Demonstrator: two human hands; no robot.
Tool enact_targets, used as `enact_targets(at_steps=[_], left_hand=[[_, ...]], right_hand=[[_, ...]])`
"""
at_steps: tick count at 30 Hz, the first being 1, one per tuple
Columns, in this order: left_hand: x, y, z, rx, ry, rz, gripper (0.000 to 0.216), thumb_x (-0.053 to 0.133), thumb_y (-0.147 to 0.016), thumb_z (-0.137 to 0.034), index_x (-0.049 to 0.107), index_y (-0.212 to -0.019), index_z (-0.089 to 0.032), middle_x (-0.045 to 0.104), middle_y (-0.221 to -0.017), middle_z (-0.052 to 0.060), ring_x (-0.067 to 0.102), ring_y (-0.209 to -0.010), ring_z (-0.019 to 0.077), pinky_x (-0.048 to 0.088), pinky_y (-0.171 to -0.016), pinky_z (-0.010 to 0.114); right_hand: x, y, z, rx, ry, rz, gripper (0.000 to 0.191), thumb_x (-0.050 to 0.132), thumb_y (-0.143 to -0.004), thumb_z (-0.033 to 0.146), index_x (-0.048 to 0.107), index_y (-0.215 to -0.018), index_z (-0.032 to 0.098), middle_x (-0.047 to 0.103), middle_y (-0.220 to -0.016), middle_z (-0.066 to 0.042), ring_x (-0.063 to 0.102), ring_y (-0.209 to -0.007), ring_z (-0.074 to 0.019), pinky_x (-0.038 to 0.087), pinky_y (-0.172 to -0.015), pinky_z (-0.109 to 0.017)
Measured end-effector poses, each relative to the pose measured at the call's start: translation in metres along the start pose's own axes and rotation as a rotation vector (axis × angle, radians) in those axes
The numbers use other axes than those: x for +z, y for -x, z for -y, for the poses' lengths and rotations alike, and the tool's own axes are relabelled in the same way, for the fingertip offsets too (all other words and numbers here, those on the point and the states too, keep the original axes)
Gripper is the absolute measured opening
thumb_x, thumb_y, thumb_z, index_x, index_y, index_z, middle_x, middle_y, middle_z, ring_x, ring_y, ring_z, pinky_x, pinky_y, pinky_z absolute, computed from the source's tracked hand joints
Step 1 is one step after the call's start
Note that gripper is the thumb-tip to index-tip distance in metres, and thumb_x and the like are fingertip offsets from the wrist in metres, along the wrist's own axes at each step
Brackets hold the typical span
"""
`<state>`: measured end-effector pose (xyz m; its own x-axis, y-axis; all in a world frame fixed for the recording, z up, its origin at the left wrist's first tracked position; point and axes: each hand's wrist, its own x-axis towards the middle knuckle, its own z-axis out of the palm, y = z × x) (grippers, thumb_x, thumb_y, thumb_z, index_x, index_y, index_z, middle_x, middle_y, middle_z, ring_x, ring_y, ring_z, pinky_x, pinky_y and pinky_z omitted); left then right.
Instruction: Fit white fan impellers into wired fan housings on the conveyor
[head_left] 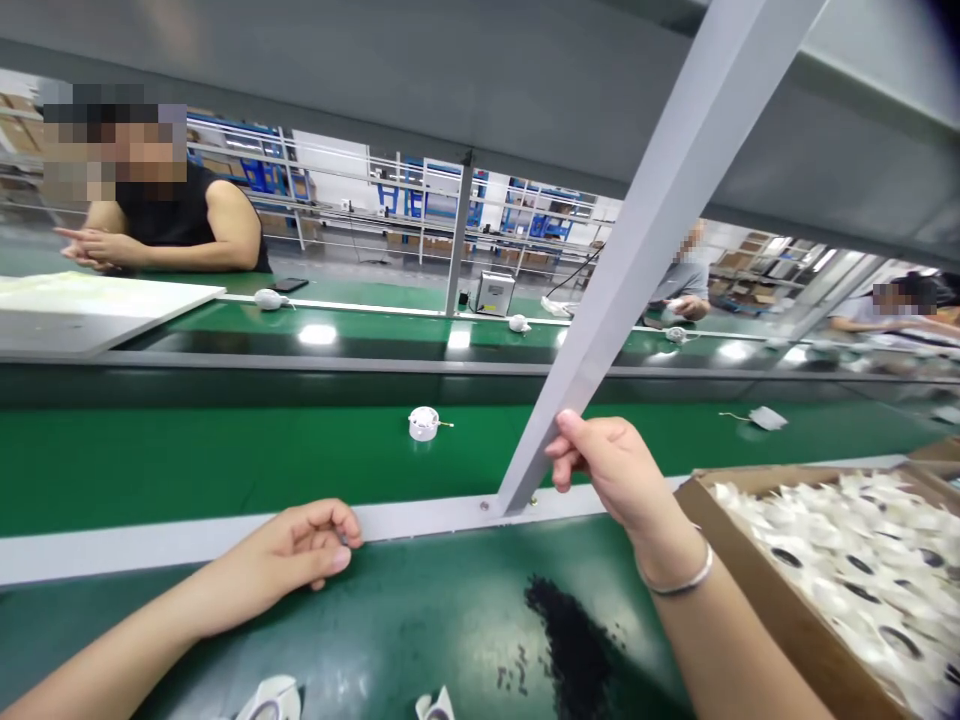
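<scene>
My left hand (304, 548) rests loosely curled on the grey metal rail (195, 540) at the near edge of the belt, and nothing shows in its fingers. My right hand (607, 468), with a silver bangle (679, 572) on the wrist, grips the edge of a slanted grey metal post (607, 340). Between the hands and a little ahead lies a round white part with a short wire (424, 423) on the green conveyor belt (225, 470). A heap of small black pieces (570, 640) sits on the green surface below my right forearm.
A cardboard box of white parts (757, 560) stands to the right. Across the line, a co-worker's hands (94, 245) rest beyond a white board (97, 305). Other people work farther right. White parts lie on the far belt, with shelving behind.
</scene>
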<state>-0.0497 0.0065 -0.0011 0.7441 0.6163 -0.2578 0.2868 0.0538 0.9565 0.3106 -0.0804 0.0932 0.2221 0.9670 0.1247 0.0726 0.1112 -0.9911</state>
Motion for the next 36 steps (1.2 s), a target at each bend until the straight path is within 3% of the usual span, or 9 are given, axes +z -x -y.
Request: enact_targets(at_steps=[36], left_hand=[[-0.0007,0.0031,-0.0016,-0.014,-0.108,-0.022,0.035,0.063,-0.087,-0.053,0.059,-0.099,-0.021,0.049,-0.074,-0.002,0.044,-0.066,0.0105,0.042,-0.062,0.022]], right_hand=[[0.0029,0.0015,0.0049,-0.035,0.044,-0.034,0.049,0.069,-0.081,0.06,0.072,-0.061,0.016,0.062,-0.045,-0.004,0.057,-0.038,-0.0124,0.049,-0.042,-0.023]])
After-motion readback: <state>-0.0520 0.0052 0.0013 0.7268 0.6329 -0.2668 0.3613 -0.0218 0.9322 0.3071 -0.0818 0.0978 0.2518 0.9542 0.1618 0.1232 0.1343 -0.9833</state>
